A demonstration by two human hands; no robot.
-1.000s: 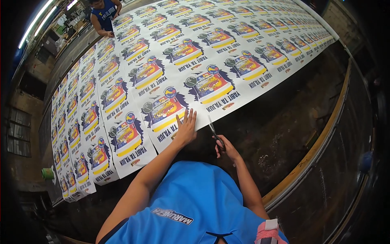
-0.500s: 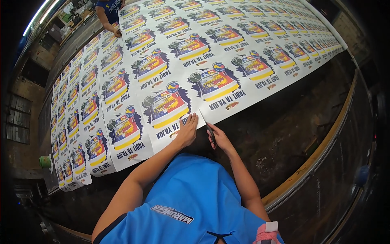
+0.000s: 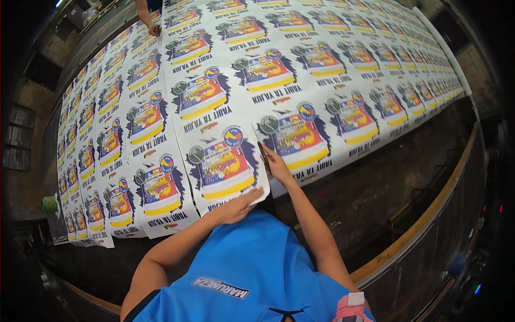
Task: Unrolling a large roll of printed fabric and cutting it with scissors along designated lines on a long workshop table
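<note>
On the tabletop (image 3: 375, 198) I am pinning the printed sheet (image 3: 225, 161) flat with my released left hand (image 3: 241, 204), right hand (image 3: 276, 166) fingers grasping scissors (image 3: 264, 154), cutting slowly along the gap.

Big white printed sheet (image 3: 300, 80) w/ rows of repeated colourful emblem graphics (blue, yellow, red) lies flat over long dark table, running away twd top right. Near edge partly slit betw. two emblem columns; the strip left of the slit ends nearest the person. Slim dark-handled scissors (image 3: 263, 154) sit in the slit, blades pointing away, flat to the sheet.
</note>
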